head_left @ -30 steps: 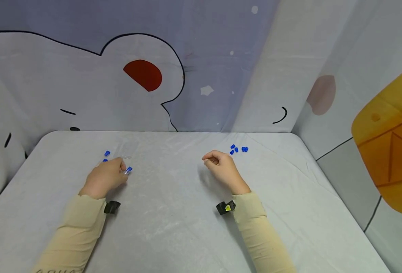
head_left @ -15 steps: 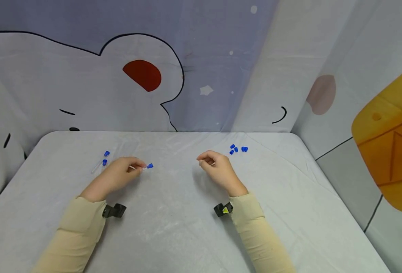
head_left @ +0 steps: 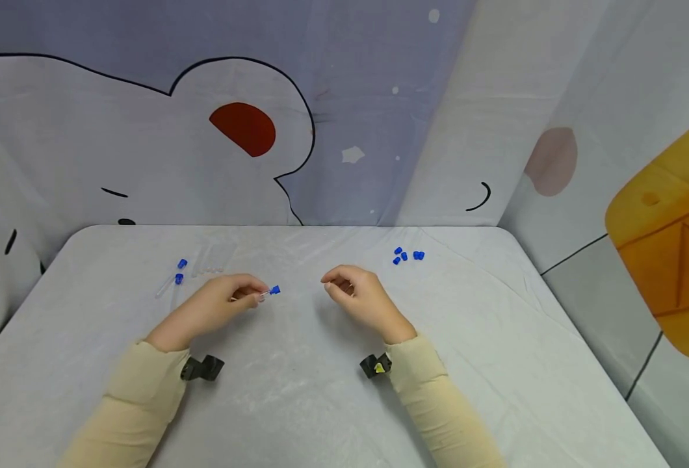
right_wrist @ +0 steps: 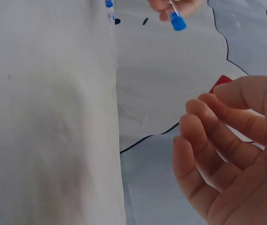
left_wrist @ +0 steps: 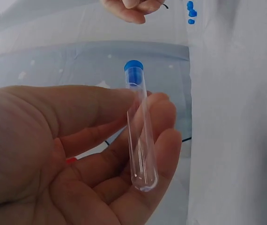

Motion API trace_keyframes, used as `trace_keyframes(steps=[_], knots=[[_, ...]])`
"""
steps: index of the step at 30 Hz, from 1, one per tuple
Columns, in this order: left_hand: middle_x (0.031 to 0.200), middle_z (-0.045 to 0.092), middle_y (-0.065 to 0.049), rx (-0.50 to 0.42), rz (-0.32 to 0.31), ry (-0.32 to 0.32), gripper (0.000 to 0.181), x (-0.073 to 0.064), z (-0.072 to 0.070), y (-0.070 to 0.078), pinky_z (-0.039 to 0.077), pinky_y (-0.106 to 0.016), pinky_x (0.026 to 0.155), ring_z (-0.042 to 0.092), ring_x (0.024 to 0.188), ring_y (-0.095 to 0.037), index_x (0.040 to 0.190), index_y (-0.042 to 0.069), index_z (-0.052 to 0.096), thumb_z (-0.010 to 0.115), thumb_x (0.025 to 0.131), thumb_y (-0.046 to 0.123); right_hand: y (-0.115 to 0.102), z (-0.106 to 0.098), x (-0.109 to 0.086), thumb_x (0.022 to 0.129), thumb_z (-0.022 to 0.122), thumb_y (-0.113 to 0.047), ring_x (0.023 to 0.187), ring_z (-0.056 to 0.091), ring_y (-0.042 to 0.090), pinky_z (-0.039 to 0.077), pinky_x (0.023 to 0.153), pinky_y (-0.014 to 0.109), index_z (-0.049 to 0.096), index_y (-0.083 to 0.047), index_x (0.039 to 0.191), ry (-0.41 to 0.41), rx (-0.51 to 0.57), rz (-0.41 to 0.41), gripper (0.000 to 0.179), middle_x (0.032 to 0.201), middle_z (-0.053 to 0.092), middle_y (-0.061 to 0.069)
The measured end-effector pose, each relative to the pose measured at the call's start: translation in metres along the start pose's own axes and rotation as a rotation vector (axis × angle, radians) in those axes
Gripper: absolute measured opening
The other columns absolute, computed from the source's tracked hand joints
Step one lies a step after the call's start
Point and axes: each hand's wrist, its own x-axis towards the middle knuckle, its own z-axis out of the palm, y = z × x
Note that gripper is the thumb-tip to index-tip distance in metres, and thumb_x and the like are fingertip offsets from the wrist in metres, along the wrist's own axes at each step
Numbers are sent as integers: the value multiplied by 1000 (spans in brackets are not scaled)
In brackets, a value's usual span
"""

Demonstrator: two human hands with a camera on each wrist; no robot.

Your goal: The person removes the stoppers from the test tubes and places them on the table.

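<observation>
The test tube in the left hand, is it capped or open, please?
Capped: in the left wrist view, the blue cap sits at the top of the test tube, its lower part inside the clear wall.

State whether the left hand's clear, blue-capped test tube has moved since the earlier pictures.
Yes: in the head view, the test tube moved right against the red half-oval patch.

Gap between hands (head_left: 218, 302) (head_left: 362, 298), capped tube (left_wrist: 142, 140) intruding

The left hand (head_left: 218, 302) holds a blue-capped tube (head_left: 274, 290) in its fingers (head_left: 249, 282), near the right hand (head_left: 361, 299).
</observation>
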Motion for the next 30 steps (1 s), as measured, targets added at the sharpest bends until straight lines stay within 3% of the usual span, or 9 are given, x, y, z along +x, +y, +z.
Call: trace_keyframes(steps=[11,20,30], knots=[[104,72,-5,-19,69,-55,22,0,9,12,55,-45,89,67,97,-20,120,1,70,64,101,11,-9,7,-1,101,64,-16,86,61,10,52,76,26,72,-5,112,-109,-30,-116,18,100,70,1],[108,72,-5,-43,139,-87,21,0,13,16,55,-38,87,67,96,-15,120,4,71,64,101,10,-11,14,-2,102,64,-20,84,59,7,52,75,25,72,-9,111,-215,-17,-178,16,98,69,-3],[112,71,-3,-31,159,-99,23,-2,15,20,55,-39,87,66,98,-17,121,4,71,63,102,14,-10,16,-6,103,63,-18,86,59,6,52,77,24,73,-8,112,-246,12,-208,17,100,69,-2]])
